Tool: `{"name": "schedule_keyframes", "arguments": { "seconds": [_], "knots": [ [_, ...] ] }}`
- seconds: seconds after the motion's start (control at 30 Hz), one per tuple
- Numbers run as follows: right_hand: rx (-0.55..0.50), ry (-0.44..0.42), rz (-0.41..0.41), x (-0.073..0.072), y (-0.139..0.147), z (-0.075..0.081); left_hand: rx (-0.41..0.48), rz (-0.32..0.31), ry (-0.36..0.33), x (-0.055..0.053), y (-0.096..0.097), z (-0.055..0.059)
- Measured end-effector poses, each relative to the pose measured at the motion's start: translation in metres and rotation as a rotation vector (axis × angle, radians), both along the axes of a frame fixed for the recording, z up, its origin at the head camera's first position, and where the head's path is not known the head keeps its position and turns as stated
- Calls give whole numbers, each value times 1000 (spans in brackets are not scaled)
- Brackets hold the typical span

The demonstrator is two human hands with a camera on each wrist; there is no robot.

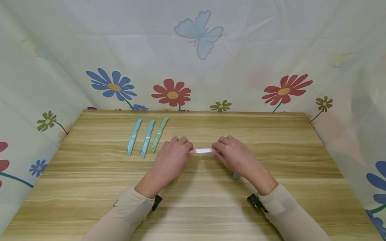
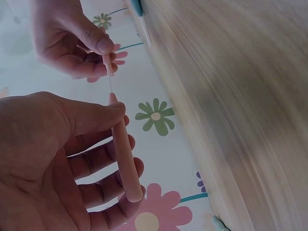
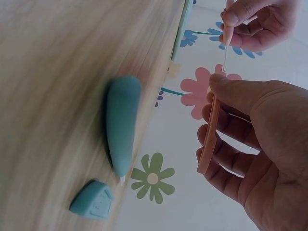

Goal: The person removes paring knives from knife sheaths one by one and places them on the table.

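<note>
My left hand (image 1: pixel 173 155) grips the rounded pink handle (image 2: pixel 126 163) of a small knife between thumb and fingers. In my right hand (image 1: pixel 236 155), thumb and fingers pinch the flat pink sheath (image 3: pixel 210 137). Between the two hands a stretch of white blade (image 1: pixel 203 150) shows, in line with handle and sheath; its tip is hidden. On the table under my right hand lies a teal knife handle (image 3: pixel 124 125), mostly covered by the hand in the head view. A teal sheath piece (image 3: pixel 94 199) lies near its blade end in the right wrist view.
Left of my hands, two blue sheathed knives (image 1: pixel 134 136) and a green sheathed knife (image 1: pixel 159 134) lie side by side on the wooden table (image 1: pixel 199 207). A flower-printed cloth (image 1: pixel 241 67) rises behind the table's far edge and along both sides.
</note>
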State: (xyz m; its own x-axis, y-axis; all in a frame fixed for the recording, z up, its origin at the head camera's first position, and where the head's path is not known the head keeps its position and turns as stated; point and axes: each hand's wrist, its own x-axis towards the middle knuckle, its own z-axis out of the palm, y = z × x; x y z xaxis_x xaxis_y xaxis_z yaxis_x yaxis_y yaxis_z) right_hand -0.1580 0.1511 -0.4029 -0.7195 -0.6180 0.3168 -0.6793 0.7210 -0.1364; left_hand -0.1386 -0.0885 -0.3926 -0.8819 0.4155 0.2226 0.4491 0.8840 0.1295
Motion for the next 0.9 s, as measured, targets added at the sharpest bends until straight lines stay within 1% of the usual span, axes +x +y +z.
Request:
{"name": "schedule_keyframes", "arguments": {
  "seconds": [0.9],
  "knots": [
    [2,4,-9,-1,2,0,6,20,-10,0,-1,0]
  ]
}}
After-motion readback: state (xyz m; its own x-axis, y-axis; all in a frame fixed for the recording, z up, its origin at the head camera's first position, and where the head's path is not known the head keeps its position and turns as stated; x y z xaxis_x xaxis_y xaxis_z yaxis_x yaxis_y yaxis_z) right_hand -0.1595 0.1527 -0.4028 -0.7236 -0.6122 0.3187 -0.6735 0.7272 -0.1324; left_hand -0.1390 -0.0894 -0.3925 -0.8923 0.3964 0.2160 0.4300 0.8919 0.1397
